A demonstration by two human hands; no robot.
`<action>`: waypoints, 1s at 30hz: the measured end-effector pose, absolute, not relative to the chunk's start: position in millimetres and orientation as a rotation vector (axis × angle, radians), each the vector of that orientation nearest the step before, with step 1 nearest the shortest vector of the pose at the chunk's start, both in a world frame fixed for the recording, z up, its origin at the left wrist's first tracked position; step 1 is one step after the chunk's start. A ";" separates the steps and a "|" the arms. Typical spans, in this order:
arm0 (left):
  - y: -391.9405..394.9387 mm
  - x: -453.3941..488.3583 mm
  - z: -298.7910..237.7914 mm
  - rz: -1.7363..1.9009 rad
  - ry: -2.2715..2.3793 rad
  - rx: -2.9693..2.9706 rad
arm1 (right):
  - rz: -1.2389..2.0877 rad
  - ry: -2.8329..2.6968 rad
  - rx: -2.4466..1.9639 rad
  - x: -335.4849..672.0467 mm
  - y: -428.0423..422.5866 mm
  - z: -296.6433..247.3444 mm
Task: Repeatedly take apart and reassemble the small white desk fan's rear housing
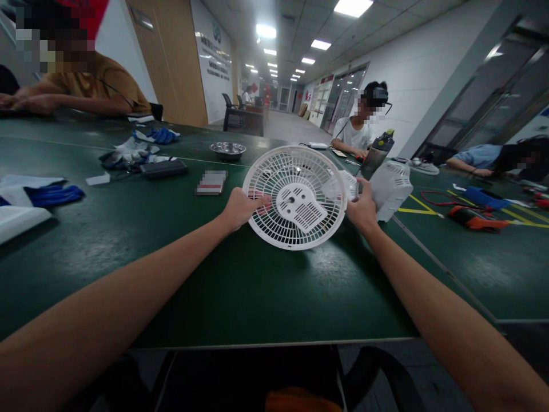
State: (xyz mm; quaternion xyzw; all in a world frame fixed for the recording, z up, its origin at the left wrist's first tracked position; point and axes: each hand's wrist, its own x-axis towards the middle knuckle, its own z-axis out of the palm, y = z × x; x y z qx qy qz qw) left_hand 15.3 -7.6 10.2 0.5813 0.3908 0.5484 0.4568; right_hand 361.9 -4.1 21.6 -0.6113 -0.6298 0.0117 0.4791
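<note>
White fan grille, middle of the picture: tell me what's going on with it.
A person is holding the white fan grille up on a slant over the green table, the left hand gripping its left rim and the right hand at its right rim. A white plastic housing stands just beyond the right hand. A shiny metal bowl sits farther back, to the left. Across the table is another person in a white top.

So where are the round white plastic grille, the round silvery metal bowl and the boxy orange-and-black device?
Round white plastic grille (295, 197), head view: central plate.
Round silvery metal bowl (228, 154), head view: front wall.
Boxy orange-and-black device (478, 218), head view: body.
</note>
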 end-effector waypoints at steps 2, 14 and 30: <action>-5.3 14.5 8.7 1.345 1.000 1.411 | -0.096 -1.527 -1.616 376.5 -2.8 19.9; 5.7 6.6 4.7 1.271 1.121 1.301 | -0.547 -1.397 -1.697 387.0 -5.0 37.4; 7.1 6.6 5.5 1.256 1.034 1.134 | -0.033 -0.786 -1.886 446.2 16.3 3.8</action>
